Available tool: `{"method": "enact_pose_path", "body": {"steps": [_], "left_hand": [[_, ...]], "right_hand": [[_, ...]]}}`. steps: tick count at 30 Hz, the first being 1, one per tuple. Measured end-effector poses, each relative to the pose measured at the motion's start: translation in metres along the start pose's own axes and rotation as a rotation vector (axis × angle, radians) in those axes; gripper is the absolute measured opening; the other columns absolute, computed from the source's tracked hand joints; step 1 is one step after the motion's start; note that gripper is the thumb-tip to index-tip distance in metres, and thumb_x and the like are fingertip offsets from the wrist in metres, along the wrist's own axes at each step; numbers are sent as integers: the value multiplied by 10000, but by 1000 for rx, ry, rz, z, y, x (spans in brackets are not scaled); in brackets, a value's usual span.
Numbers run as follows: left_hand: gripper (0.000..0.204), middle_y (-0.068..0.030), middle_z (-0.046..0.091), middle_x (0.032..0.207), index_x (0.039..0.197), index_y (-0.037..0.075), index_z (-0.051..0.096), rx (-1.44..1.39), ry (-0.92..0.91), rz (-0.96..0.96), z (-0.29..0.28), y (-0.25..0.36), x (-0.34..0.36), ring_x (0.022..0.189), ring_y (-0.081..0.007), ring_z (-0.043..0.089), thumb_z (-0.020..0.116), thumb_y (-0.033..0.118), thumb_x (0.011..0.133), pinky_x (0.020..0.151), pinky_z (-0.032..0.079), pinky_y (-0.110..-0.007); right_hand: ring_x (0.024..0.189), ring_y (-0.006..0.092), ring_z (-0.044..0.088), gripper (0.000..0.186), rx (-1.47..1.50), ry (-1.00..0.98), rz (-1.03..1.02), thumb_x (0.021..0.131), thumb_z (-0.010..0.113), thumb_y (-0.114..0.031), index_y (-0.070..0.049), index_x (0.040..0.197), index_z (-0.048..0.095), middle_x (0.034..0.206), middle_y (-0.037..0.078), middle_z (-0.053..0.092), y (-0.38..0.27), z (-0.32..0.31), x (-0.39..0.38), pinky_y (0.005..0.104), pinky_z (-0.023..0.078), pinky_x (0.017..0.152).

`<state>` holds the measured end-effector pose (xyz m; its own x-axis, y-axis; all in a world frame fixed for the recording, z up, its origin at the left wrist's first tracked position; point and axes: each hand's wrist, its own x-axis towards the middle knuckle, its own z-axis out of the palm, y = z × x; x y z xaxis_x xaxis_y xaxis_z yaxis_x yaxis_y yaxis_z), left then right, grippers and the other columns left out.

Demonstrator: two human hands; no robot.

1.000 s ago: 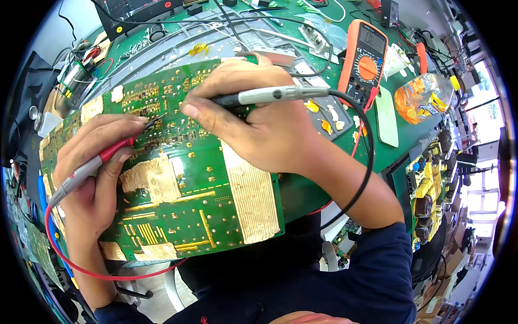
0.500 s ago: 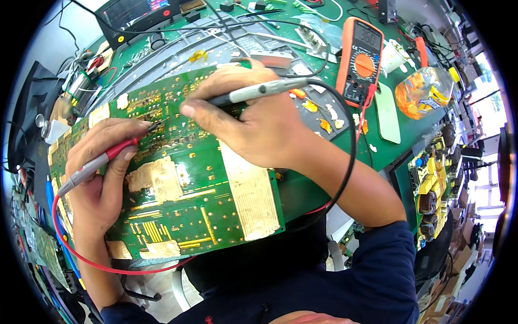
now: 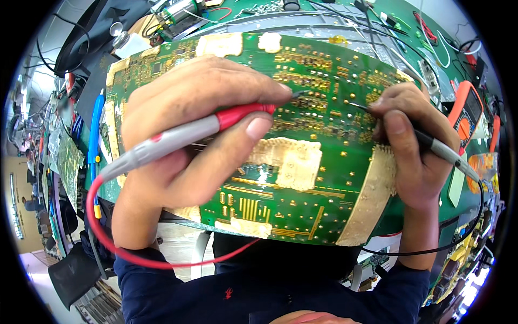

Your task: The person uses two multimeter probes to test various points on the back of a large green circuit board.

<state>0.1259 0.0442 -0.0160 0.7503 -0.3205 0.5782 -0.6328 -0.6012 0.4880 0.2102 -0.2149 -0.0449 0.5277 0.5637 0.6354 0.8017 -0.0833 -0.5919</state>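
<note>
A large green circuit board (image 3: 291, 210) fills the middle of the view, with gold contacts, rows of small parts and cream-coloured patches. My left hand (image 3: 189, 129) is closed around a red and grey test probe (image 3: 186, 128), its dark tip at the small parts near the board's upper middle. To the right, my right hand (image 3: 415, 143) grips a black and grey test probe (image 3: 442, 151). That probe's thin tip points left, over or on the board; contact cannot be made out. A red lead loops down from the left probe, a black one from the right.
An orange multimeter (image 3: 465, 116) stands beyond my right hand, near a pale green phone (image 3: 456, 186) and a clear bottle (image 3: 482, 167). At the board's left is a blue pen-like tool (image 3: 95, 129). Grey panels (image 3: 324, 24) lie behind the board.
The view has swung left and come closer to the board. My right hand's probe, raised across the board before, now points down-left with its tip low by the parts. Both hands keep their probes.
</note>
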Motion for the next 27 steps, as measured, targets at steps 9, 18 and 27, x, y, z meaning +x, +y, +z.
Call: {"method": "enact_pose_path", "body": {"steps": [9, 18, 27], "left_hand": [[192, -179, 666, 783, 840, -41, 657, 40, 2, 66, -12, -9, -4, 685, -216, 620, 591, 126, 771, 629, 469, -285], [193, -176, 660, 765, 821, -44, 653, 19, 2, 75, -9, -8, -3, 664, -226, 628, 594, 122, 742, 625, 491, -291], [202, -191, 647, 749, 827, -56, 649, -17, -19, 72, -9, -8, -4, 667, -230, 629, 577, 110, 738, 629, 503, -294]], "right_hand": [[731, 124, 520, 273, 102, 36, 223, 968, 528, -206, 46, 996, 630, 1005, 158, 596, -10, -2, -5, 237, 424, 673], [741, 123, 515, 296, 77, 39, 220, 968, 542, -232, 46, 1022, 628, 1037, 161, 585, -9, 0, -6, 240, 423, 690], [745, 124, 511, 283, 82, 33, 222, 967, 541, -220, 43, 1030, 622, 1041, 162, 585, -10, 0, -6, 242, 413, 703]]}}
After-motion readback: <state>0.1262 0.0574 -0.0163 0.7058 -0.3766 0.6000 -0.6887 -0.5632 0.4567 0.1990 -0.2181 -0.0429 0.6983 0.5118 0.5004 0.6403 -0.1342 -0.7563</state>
